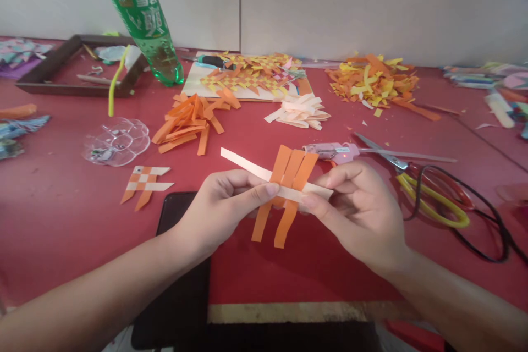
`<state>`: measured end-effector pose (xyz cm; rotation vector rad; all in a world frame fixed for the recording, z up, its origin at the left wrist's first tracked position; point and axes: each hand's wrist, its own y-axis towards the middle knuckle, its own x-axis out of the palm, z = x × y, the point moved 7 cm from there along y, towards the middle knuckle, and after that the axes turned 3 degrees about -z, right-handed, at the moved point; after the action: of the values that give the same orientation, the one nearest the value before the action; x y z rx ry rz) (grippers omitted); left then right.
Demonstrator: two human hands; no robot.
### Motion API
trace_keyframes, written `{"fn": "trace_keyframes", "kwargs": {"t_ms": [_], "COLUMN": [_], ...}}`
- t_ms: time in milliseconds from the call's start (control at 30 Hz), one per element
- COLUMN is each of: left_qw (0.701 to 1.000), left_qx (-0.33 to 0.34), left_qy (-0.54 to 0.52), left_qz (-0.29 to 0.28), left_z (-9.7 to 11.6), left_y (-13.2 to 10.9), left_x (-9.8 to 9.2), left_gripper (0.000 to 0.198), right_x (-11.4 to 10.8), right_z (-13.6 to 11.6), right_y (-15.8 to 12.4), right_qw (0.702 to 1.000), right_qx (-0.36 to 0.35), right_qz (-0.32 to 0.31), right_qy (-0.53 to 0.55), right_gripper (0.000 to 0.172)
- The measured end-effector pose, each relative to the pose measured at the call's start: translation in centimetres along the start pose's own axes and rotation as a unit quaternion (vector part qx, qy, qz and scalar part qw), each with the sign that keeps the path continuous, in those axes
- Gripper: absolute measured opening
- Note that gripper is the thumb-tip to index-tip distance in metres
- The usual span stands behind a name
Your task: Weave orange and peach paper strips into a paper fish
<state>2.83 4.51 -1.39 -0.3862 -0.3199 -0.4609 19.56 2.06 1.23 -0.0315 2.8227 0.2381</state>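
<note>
Head view: your left hand [225,201] and right hand [361,214], thumbs closed, pinch the paper weave [293,168], strips partly interlaced, ends loose and uneven.

The flat red tabletop [297,278] is pretty loaded. Orange paper strips [181,124], a clear flower-shaped plastic dish [132,144] and yellow-and-red-handled metal scissors [399,163] are strewn across it.

The paper strips [294,168] look matt, the bottle [138,16] glossy plastic, the scissor blades [383,152] smooth metal.
</note>
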Motion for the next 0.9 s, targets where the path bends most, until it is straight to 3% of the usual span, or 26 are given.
{"fn": "trace_keyframes", "kwargs": {"t_ms": [233, 367, 600, 800, 900], "left_qw": [0.999, 0.993, 0.993, 0.998, 0.997], "left_qx": [-0.036, -0.060, -0.039, -0.017, 0.000], "left_qy": [-0.017, -0.101, -0.075, -0.053, -0.070], "left_qz": [0.017, 0.004, -0.083, -0.026, 0.008], "left_z": [-0.7, -1.2, -0.6, -0.6, -0.3], "left_y": [0.0, 0.0, 0.0, 0.1, 0.2], "left_x": [-0.4, -0.2, 1.0, 0.0, -0.5], "left_gripper": [0.017, 0.014, 0.024, 0.009, 0.010], "right_x": [-0.1, -0.4, -1.0, 0.0, -0.9], "right_z": [-0.1, 0.1, 0.0, -0.6, -1.1], "right_y": [0.1, 0.1, 0.1, -0.2, 0.3], "right_qw": [1.000, 1.000, 0.999, 0.999, 0.985], "right_qx": [-0.004, 0.008, 0.006, -0.038, -0.096], "right_qz": [-0.008, 0.009, 0.048, -0.010, 0.004], "right_qy": [-0.002, -0.008, -0.007, -0.037, -0.147], "right_gripper": [0.018, 0.015, 0.014, 0.012, 0.009]}}
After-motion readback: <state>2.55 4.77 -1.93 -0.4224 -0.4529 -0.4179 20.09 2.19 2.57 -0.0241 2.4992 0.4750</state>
